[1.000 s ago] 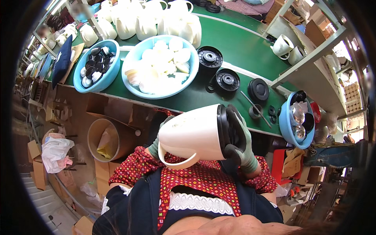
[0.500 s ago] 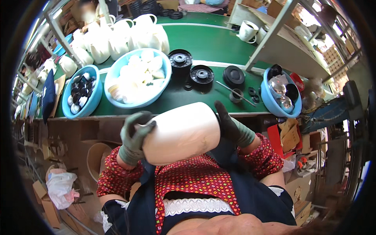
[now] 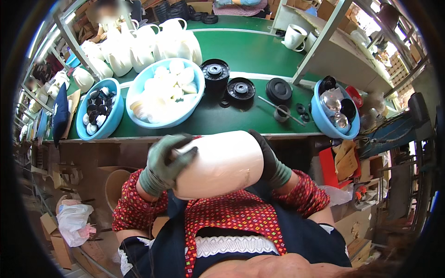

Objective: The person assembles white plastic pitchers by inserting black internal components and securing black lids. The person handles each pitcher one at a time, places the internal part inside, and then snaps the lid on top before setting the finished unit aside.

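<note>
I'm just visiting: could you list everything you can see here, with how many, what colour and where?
Bench: 1, green, across the back
Tubs: 3, light blue, along the bench
Caps: many, black and white, left tub
Pale pieces: many, white, middle tub
Domes: at least 2, clear, right tub
Jugs: several, white, back left
Drum-like parts: 2, black, right of middle tub
Disc: 1, black, right of those
Cup: 1, grey, near the right tub
Rod: 1, grey, across the cup
Plastic bag: 1, white, lower left
Vessel: 1, white, above the lap
Left hand: 1, green-and-dark glove, vessel's left end
Right hand: 1, same glove colours, vessel's right end
</note>
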Available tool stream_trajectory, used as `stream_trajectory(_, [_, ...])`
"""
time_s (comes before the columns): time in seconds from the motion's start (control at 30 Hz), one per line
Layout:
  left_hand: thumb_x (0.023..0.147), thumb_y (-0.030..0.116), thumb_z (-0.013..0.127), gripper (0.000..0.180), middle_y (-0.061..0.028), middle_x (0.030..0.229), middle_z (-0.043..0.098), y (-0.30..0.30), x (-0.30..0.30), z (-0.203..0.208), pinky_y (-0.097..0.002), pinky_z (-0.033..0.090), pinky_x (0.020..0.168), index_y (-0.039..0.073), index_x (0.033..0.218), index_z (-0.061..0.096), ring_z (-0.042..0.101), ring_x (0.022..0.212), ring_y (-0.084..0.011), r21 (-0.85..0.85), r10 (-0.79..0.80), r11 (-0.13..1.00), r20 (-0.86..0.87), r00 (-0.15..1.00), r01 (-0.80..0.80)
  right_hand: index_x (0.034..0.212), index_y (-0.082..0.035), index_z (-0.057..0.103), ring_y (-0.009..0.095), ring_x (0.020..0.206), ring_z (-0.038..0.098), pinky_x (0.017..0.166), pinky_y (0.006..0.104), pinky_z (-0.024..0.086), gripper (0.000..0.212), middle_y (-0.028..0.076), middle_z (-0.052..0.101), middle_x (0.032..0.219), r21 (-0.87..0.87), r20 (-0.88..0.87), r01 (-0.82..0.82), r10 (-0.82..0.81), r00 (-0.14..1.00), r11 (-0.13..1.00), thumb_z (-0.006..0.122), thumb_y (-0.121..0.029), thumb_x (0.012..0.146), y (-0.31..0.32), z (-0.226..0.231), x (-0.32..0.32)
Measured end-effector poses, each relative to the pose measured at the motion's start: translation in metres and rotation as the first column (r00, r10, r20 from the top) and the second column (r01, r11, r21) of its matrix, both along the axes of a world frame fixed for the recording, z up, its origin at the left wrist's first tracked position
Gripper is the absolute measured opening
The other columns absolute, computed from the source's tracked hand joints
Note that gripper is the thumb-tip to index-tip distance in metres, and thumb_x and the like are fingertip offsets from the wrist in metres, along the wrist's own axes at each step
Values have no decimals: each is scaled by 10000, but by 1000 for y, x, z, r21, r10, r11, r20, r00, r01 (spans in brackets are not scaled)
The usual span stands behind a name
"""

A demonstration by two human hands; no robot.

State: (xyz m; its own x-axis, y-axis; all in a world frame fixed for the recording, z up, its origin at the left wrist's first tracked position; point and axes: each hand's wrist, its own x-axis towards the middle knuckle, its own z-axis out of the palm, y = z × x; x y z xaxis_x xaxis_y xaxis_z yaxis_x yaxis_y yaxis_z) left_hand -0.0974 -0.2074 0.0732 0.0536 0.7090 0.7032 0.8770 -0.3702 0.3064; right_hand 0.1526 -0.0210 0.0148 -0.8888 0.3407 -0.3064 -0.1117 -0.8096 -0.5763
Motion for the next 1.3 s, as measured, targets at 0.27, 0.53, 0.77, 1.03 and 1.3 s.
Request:
stream_trajectory(0.27, [961, 167, 749, 315, -98, 1215, 722, -4, -3, -80, -373, 586, 958, 19, 1222, 655, 712, 1131, -252, -326, 233, 886, 928, 291, 331, 1714, 13, 117, 315, 1641, 218, 1302, 472, 222, 1233, 199, 221, 1772, 869, -279, 230, 50, 959, 438, 768, -658, 910, -11, 21, 9])
stream_trajectory(0.53, [974, 112, 723, 224, -135, 1148, 717, 10, -17, -89, -343, 613, 824, -7, 1158, 677, 730, 1011, -238, -200, 190, 978, 733, 653, -61, 1603, 48, 410, 297, 1532, 430, 1260, 446, 344, 631, 225, 444, 1642, 980, -112, 155, -294, 949, 124, 510, -351, 1125, -15, -10, -7])
stream_trajectory(0.77, [824, 36, 776, 323, -177, 1148, 679, 24, -5, 13, -401, 615, 820, 43, 1143, 726, 730, 988, -358, -254, 58, 967, 94, 994, -32, 1548, -48, 526, 215, 1275, 643, 1111, 384, 500, 728, 94, 671, 1425, 467, 25, -136, 141, 990, 874, 436, -625, 1113, -2, -40, 9])
stream_trajectory(1.03, [1039, 269, 727, 673, -101, 1635, 504, -13, 7, -101, -402, 413, 1238, 113, 1628, 443, 491, 1492, -241, -107, 218, 723, 973, -78, 683, 1663, -61, 351, 613, 1564, 213, 1260, 640, 235, 1341, 398, 137, 1717, 931, -242, 275, 156, 958, -241, 913, -712, 635, 7, 29, 8])
stream_trajectory(1.3, [1084, 253, 636, 550, -130, 1572, 554, -5, 13, -128, -405, 458, 1185, 95, 1586, 476, 553, 1420, -263, -85, 203, 777, 972, -121, 624, 1662, -41, 360, 511, 1568, 285, 1249, 582, 282, 1052, 321, 228, 1728, 973, -224, 222, -25, 974, -62, 750, -631, 884, 7, 15, 4])
